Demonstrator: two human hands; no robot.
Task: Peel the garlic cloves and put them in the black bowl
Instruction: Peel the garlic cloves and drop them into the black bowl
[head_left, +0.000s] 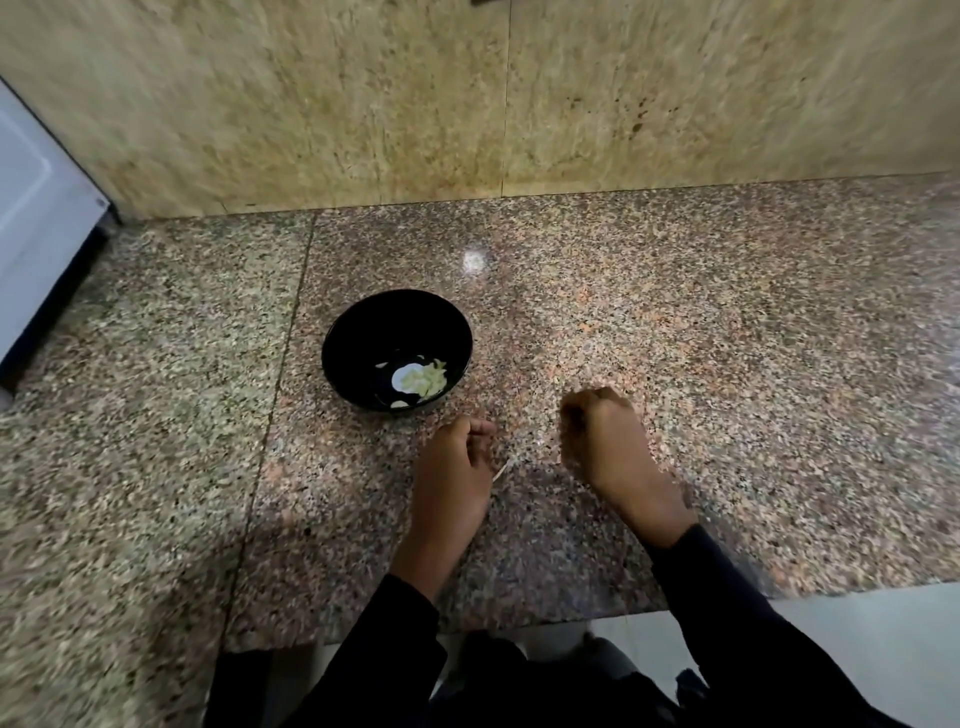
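Sleeves (395, 639) first, both hands curled — left (457, 462) pinching a skin sliver, right (602, 441) unclear — scraps may reach the bowl (363, 317).

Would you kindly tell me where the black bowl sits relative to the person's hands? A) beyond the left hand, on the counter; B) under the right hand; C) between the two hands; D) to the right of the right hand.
A: the black bowl stands on the granite counter just beyond the left hand, while the right hand lies further right.
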